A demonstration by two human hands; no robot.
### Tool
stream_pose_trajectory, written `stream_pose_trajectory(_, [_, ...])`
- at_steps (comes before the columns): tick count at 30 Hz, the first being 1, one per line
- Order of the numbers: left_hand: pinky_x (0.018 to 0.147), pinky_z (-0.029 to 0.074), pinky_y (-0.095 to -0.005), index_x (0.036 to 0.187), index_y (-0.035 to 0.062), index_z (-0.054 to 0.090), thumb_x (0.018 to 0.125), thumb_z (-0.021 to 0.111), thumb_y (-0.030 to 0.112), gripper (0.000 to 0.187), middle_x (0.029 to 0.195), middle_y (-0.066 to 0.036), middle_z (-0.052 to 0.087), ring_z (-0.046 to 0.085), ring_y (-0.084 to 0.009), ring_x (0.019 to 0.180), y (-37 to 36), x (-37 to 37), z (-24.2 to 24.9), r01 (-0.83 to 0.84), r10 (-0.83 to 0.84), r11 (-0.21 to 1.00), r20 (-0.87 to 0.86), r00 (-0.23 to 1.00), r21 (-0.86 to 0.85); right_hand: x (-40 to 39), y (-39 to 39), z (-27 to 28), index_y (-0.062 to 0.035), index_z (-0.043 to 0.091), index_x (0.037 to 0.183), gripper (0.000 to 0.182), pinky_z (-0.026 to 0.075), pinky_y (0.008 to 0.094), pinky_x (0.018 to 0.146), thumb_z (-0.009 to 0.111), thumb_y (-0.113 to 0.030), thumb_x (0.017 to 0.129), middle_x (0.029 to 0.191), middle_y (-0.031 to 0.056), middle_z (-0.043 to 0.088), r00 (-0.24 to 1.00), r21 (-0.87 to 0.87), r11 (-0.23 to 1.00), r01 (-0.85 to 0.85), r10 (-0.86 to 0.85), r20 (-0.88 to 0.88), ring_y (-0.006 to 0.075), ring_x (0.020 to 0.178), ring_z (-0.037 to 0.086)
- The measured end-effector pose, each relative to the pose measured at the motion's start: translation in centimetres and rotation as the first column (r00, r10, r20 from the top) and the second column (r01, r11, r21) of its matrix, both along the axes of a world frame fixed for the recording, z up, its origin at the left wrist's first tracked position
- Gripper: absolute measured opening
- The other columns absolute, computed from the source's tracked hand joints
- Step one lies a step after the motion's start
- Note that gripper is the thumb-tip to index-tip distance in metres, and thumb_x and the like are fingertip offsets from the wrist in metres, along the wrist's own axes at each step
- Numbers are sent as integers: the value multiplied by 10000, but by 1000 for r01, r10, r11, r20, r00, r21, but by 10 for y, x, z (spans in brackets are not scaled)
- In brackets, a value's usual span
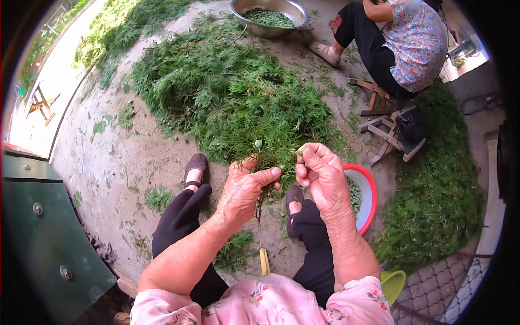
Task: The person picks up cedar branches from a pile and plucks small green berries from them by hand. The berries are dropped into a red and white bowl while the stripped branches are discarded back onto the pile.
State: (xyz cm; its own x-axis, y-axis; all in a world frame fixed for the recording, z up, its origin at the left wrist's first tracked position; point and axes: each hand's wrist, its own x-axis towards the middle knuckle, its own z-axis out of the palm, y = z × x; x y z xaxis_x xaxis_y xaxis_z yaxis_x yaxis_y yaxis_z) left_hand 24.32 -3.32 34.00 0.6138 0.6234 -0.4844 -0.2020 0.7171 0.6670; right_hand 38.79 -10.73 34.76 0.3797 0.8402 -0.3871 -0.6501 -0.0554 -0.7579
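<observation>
My left hand (244, 187) is closed round a green sprig (265, 162), its thumb pressed on the stem, with the thin brown stalk hanging below. To the right of the sprig, my right hand (322, 173) is raised with thumb and index finger pinched on a small green piece (301, 152). Just beyond both hands lies a large pile of green branches (216, 92). Under my right forearm, a white basin with a red rim (368, 189) holds small green pods.
A person (411, 49) sits at the upper right, near wooden stools (387, 132). A metal bowl (271, 27) of green pods stands at the top. More branches (439, 189) lie at the right. A green panel (49, 233) is at the left, a lime-green container (392, 284) at the lower right.
</observation>
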Motion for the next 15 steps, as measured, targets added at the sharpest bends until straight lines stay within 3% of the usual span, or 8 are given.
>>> stream_pose_trajectory(7, [593,531,-248,962,-19,502,801,616,-18,197,877,-79,595,605,-137,688,1,4,4,-26,26,998,3,1000,-48,-2,4,20,-28,548,921,116,377,190,440,593,-119,864,734,16,560,995,82,992,93,-89,-49,71,564,521])
stream_pose_trajectory(10, [608,540,-250,957,-20,486,791,624,-29,217,866,-85,594,614,-139,692,1,5,2,-21,21,1000,-39,999,-10,0,-4,13,-26,575,876,77,344,166,419,614,-79,836,687,0,558,957,-81,992,-96,114,267,50,534,488])
stream_pose_trajectory(11, [608,540,-250,957,-20,486,791,624,-29,217,866,-85,594,614,-139,692,0,5,1,-21,21,1000,-39,999,-10,-4,-4,17,-22,597,882,97,361,162,430,641,-79,817,660,-20,550,923,-171,980,-101,156,350,35,522,479])
stream_pose_trajectory(13, [586,503,-234,940,-36,550,782,644,14,190,842,-70,620,601,-119,684,-2,6,0,-40,40,999,-2,999,29,-8,-4,14,-17,608,913,140,372,157,444,661,-75,797,673,-25,551,833,-188,977,-100,185,521,25,530,478])
stream_pose_trajectory(15, [579,494,-234,934,-32,550,777,653,19,194,833,-63,621,596,-115,678,-3,6,0,-19,20,996,-12,1000,88,-10,-2,13,-7,616,895,153,393,168,480,678,-80,775,702,-9,558,793,-204,975,-92,196,577,36,554,491])
